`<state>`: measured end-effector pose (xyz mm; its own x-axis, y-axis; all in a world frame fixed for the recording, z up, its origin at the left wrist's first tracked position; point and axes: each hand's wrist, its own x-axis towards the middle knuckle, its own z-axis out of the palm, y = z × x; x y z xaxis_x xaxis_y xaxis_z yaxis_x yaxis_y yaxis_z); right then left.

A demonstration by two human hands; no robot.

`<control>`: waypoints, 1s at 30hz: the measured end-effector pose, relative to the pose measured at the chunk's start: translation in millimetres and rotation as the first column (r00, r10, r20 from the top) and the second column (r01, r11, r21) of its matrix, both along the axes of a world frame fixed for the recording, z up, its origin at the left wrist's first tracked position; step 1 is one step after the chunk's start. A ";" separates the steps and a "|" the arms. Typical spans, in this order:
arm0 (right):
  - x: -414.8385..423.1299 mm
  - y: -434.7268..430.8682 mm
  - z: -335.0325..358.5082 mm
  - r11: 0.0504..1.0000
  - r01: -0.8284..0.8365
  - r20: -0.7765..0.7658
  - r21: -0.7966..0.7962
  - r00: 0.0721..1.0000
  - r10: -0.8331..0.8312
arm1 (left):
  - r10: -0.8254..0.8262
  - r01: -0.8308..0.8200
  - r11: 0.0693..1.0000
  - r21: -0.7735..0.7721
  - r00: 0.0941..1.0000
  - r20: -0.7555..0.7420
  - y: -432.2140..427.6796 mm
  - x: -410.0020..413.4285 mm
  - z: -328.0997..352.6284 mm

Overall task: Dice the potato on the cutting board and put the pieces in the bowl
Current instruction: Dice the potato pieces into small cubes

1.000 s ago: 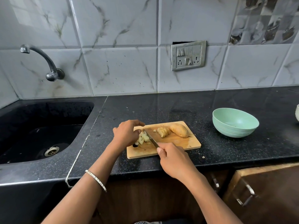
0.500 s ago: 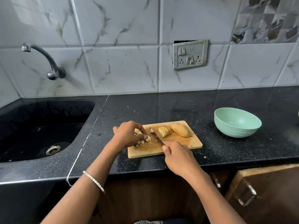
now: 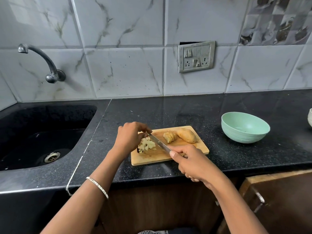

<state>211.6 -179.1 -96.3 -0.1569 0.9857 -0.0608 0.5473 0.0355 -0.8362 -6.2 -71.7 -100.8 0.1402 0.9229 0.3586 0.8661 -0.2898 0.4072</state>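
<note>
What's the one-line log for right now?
stage: dicing; right hand: grips knife; left hand: at blade tip; diced pieces: on cutting board; potato: part uncut; bowl: no pieces

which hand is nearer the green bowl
Right. The right hand grips the knife at the board's front edge, left of the bowl; the left hand sits farther left, by the diced pieces.

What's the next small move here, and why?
Probably move the left hand to the sliced potato chunk and dice it next: the right hand grips the knife, one pile is diced, and that chunk plus an uncut half lie on the cutting board.
</note>
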 end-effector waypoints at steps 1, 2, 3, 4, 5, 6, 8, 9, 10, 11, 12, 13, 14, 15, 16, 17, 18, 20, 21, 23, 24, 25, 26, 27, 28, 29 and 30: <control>4.3 -0.7 1.0 1.000 -0.009 -0.025 -0.026 1.000 0.008 | 0.009 -0.009 1.000 -0.003 1.000 -0.025 0.7 0.0 0.0; 8.4 -1.2 1.8 0.999 -0.015 -0.047 -0.046 0.999 0.013 | 0.023 -0.023 1.000 -0.006 0.998 -0.057 0.9 -0.3 -0.1; 12.7 -0.6 2.0 0.998 -0.011 -0.072 -0.060 0.997 0.007 | 0.036 -0.037 0.999 -0.005 0.996 -0.085 0.6 -0.3 -0.1; 17.0 0.1 2.2 0.998 0.002 -0.098 -0.068 0.995 -0.009 | 0.046 -0.046 0.999 -0.002 0.993 -0.107 0.0 -0.5 -0.4; 21.0 1.9 2.2 0.997 0.025 -0.120 -0.068 0.992 -0.033 | 0.049 -0.050 0.999 0.001 0.992 -0.119 -0.1 -0.5 -1.1; 24.6 3.5 2.1 0.997 0.052 -0.134 -0.061 0.989 -0.060 | 0.051 -0.051 0.999 0.000 0.992 -0.118 -0.6 -0.2 -1.9; 29.3 6.1 1.2 0.993 0.112 -0.152 -0.037 0.982 -0.116 | 0.053 -0.052 0.998 0.018 0.996 -0.074 -1.7 2.9 -3.1; 30.2 7.0 0.2 0.989 0.144 -0.158 -0.025 0.977 -0.146 | 0.046 -0.044 0.998 0.038 0.998 -0.036 -1.9 5.3 -3.9; 30.3 7.5 -0.9 0.985 0.171 -0.160 -0.014 0.972 -0.172 | 0.027 -0.027 0.998 0.056 1.000 0.002 -1.7 8.5 -4.7; 30.1 7.7 -2.0 0.981 0.194 -0.159 -0.003 0.968 -0.192 | 0.000 -0.002 0.998 0.064 1.000 0.031 -1.1 13.3 -5.1; 29.4 7.9 -3.5 0.977 0.214 -0.154 0.007 0.966 -0.210 | -0.025 0.022 0.998 0.058 0.998 0.050 -0.6 18.7 -5.2; 28.9 8.2 -5.4 0.973 0.231 -0.148 0.018 0.963 -0.226 | -0.046 0.044 0.998 0.042 0.997 0.056 0.1 25.4 -4.9; 28.1 8.5 -7.3 0.969 0.244 -0.138 0.027 0.961 -0.238 | -0.056 0.055 0.998 0.023 0.997 0.048 0.2 32.2 -4.1; 27.4 8.8 -9.2 0.967 0.253 -0.125 0.036 0.961 -0.247 | -0.056 0.056 0.998 0.008 0.998 0.029 0.2 39.3 -3.0; 27.2 8.8 -10.7 0.965 0.259 -0.111 0.043 0.961 -0.253 | -0.050 0.050 0.999 -0.002 0.999 -0.001 0.1 46.7 -1.7; 27.0 8.9 -12.2 0.964 0.260 -0.099 0.050 0.962 -0.255 | -0.040 0.040 0.999 -0.012 0.999 -0.033 -0.3 53.2 -0.7; 27.5 8.7 -13.3 0.964 0.260 -0.088 0.057 0.963 -0.254 | -0.033 0.031 0.999 -0.025 0.998 -0.057 -0.2 59.3 -0.1; 28.5 8.5 -14.5 0.964 0.255 -0.066 0.070 0.966 -0.251 | -0.027 0.024 0.998 -0.055 0.997 -0.068 1.0 66.3 -0.1; 29.7 8.6 -14.7 0.964 0.253 -0.054 0.074 0.967 -0.250 | -0.030 0.026 0.998 -0.063 0.998 -0.064 2.4 68.0 -1.0; 31.1 8.9 -14.7 0.965 0.251 -0.039 0.077 0.968 -0.248 | -0.033 0.030 0.997 -0.065 0.999 -0.042 4.0 67.5 -4.2; 31.7 9.3 -14.5 0.965 0.249 -0.035 0.079 0.968 -0.247 | -0.030 0.029 0.998 -0.060 0.999 -0.026 4.3 66.6 -5.8; 32.0 10.0 -14.4 0.966 0.247 -0.036 0.079 0.969 -0.245 | -0.025 0.025 0.998 -0.052 1.000 -0.011 4.3 65.7 -6.9; 32.0 10.8 -14.4 0.966 0.246 -0.039 0.078 0.969 -0.243 | -0.021 0.021 0.999 -0.044 1.000 0.003 4.3 64.5 -8.0; 31.7 11.8 -14.6 0.966 0.245 -0.041 0.078 0.969 -0.242 | -0.022 0.023 0.999 -0.037 1.000 0.016 4.4 63.6 -8.5; 31.3 12.2 -15.1 0.967 0.243 -0.039 0.079 0.970 -0.240 | -0.026 0.027 0.999 -0.032 0.999 0.025 4.5 62.8 -8.9; 30.8 12.8 -15.6 0.967 0.240 -0.035 0.082 0.971 -0.237 | -0.032 0.033 0.999 -0.027 0.999 0.030 4.6 62.4 -9.0; 30.2 13.0 -16.1 0.968 0.237 -0.035 0.083 0.972 -0.234 | -0.036 0.037 0.999 -0.025 0.999 0.032 4.9 62.2 -9.2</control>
<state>241.8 -166.2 -112.4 0.0799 0.9965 0.0264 0.5279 -0.0198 -0.8491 56.1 -66.9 -110.0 0.1633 0.9263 0.3395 0.8417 -0.3103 0.4419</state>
